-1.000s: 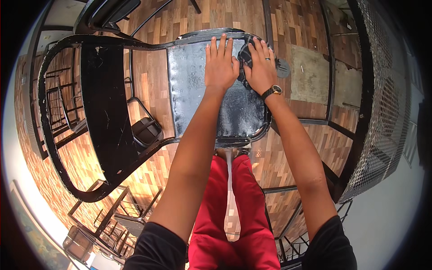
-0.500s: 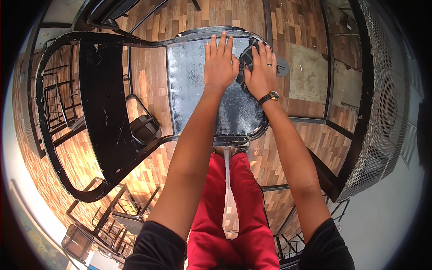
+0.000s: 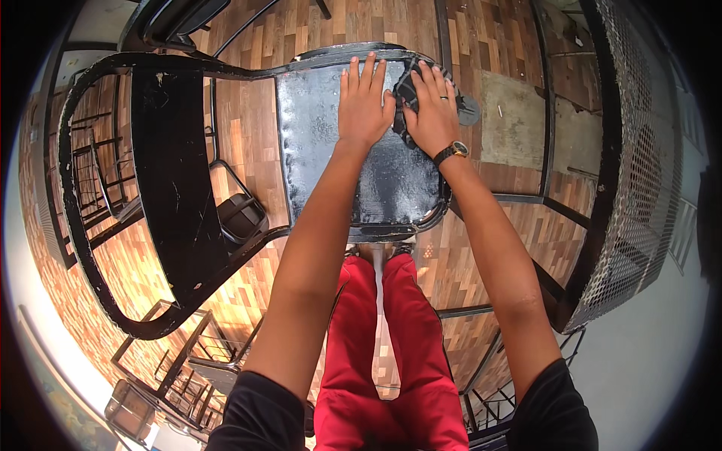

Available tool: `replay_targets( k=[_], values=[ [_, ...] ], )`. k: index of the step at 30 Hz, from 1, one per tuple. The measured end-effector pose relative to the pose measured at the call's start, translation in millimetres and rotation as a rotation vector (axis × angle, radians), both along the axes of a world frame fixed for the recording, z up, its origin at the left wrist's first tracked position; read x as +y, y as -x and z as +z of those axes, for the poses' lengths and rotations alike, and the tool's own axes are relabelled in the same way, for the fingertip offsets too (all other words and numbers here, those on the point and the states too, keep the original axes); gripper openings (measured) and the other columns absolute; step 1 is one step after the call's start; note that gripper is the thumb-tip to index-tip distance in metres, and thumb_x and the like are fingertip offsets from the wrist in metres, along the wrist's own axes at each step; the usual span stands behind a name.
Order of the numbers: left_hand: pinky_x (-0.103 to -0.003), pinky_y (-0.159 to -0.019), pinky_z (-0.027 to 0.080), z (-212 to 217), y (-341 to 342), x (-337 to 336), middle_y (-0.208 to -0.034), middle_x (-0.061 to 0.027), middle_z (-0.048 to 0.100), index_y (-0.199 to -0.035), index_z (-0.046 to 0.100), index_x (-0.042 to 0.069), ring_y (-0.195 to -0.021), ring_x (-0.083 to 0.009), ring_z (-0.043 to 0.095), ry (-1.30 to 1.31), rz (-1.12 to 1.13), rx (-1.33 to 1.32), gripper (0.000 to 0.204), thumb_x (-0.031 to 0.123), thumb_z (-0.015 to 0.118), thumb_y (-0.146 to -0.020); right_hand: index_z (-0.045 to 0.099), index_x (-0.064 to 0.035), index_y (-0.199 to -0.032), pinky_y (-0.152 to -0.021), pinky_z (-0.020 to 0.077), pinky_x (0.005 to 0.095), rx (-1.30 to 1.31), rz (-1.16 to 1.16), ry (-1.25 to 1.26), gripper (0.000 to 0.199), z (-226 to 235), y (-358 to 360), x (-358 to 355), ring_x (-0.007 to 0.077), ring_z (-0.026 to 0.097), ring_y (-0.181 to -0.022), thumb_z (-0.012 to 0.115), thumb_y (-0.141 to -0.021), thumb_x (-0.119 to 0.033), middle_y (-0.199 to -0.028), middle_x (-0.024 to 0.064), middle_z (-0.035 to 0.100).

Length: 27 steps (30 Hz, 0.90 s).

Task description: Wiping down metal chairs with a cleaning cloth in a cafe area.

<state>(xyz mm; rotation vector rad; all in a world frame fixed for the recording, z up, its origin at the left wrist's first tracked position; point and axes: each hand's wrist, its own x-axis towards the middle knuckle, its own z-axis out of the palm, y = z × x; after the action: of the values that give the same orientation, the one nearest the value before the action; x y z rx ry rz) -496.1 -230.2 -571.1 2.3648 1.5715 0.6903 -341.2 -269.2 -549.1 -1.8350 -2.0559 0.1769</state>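
A black chair [image 3: 301, 143] lies before me, its worn, shiny seat reaching to the right and its black backrest [image 3: 169, 180] at the left. My left hand [image 3: 364, 105] rests palm down on the far half of the seat, fingers spread and nothing in it. Beside it, my right hand [image 3: 435, 113] presses a dark checked cloth [image 3: 404, 86] onto the far right corner of the seat. Part of the cloth is bunched under the palm and fingers. That hand bears a ring and a wristwatch [image 3: 456, 150].
A black frame with metal mesh [image 3: 639, 173] stands along the right. A brown chair [image 3: 242, 216] shows beyond the gap between seat and backrest. Several metal-framed chairs [image 3: 131, 410] stand at the lower left. The floor [image 3: 376, 26] has wood-patterned flooring with a bare grey patch [image 3: 515, 120].
My right hand and the cloth have slid very slightly left and away from me. My left hand stays flat on the seat, and the whole view has shifted a little.
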Motion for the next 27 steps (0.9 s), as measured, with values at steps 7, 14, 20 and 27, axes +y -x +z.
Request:
replay_targets(
  k=[7,14,20,27],
  values=[
    [-0.054,-0.121,0.022,8,61,0,-0.160,-0.0133,0.034,-0.149,0.045,0.010,-0.148,-0.0404,0.028,-0.024,-0.038,0.202,0.056,0.027,0.049,-0.096,0.048,-0.0005,-0.144,-0.122,0.0195,0.0513,0.008,-0.127,-0.036,0.068,-6,25,21,0.0364,0.027,-0.149,0.070,-0.084,-0.024,-0.158,0.0159,0.036],
    [-0.051,-0.123,0.020,5,74,6,-0.161,-0.0175,0.032,-0.151,0.038,-0.001,-0.150,-0.0378,0.026,-0.006,-0.015,0.078,0.061,0.018,0.046,-0.094,0.052,-0.0019,-0.141,-0.122,0.0213,0.0497,0.075,0.048,-0.036,0.067,-13,84,38,0.0351,0.031,-0.147,0.072,-0.083,-0.028,-0.157,0.0142,0.039],
    [-0.050,-0.123,0.021,4,74,3,-0.160,-0.0171,0.033,-0.150,0.040,0.000,-0.149,-0.0371,0.027,0.007,-0.004,0.104,0.059,0.019,0.045,-0.094,0.050,-0.0042,-0.142,-0.121,0.0258,0.0471,-0.021,0.122,-0.064,0.067,-3,45,39,0.0317,0.034,-0.146,0.072,-0.084,-0.029,-0.155,0.0141,0.041],
    [-0.051,-0.122,0.021,3,68,3,-0.160,-0.0175,0.034,-0.150,0.040,-0.001,-0.149,-0.0384,0.027,-0.002,0.001,0.081,0.058,0.019,0.043,-0.096,0.050,0.0000,-0.142,-0.122,0.0186,0.0521,-0.007,-0.275,-0.091,0.070,-16,64,39,0.0361,0.029,-0.148,0.070,-0.082,-0.031,-0.156,0.0156,0.039]
  ],
)
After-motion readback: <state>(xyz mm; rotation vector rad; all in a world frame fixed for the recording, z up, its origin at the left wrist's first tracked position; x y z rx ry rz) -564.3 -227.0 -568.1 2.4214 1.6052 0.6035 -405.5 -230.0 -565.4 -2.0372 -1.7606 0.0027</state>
